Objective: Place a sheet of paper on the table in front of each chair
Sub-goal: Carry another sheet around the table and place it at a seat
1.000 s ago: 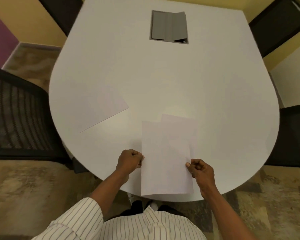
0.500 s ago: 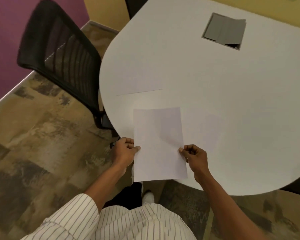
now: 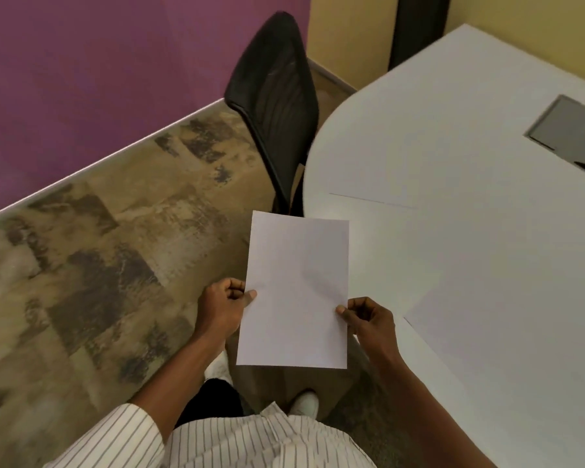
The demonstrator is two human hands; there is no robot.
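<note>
Left hand (image 3: 222, 307): fingers curled into a loose fist, thumb (image 3: 249, 295) pressed flat on the left edge of a sheet (image 3: 296, 292), pinching it.
Right hand (image 3: 368, 319): fingers bent under, thumb tip on the sheet's right edge, pinching it level with the left hand's grip.
Sheet: plain white paper, a blank upright rectangle with a faint ripple near its middle. It is held in the air between the two hands and reaches well beyond the fingers and back towards the body.
Table (image 3: 470, 248): smooth matt white top with a rounded end, just right of the right hand. The sheet's far right corner overlaps its rim in this view; the rest of the sheet hangs over the floor.
Second sheet (image 3: 504, 332): white, flat on the table just right of the right hand, its near corner close to the knuckles.
Third sheet (image 3: 379, 170): flat on the table beyond the fingers, shown only by one thin edge line, in front of the chair (image 3: 277, 92).
Chair: black mesh back, curved and narrow, beyond the left hand at the table's rounded end.
Hatch (image 3: 568, 130): grey panel set into the tabletop, far right.
Carpet (image 3: 98, 248): mottled tan and brown, left of the left hand.
Walls: purple (image 3: 98, 62) to the left, yellow (image 3: 345, 35) behind the chair.
Shirt (image 3: 250, 444): white with thin dark stripes.
</note>
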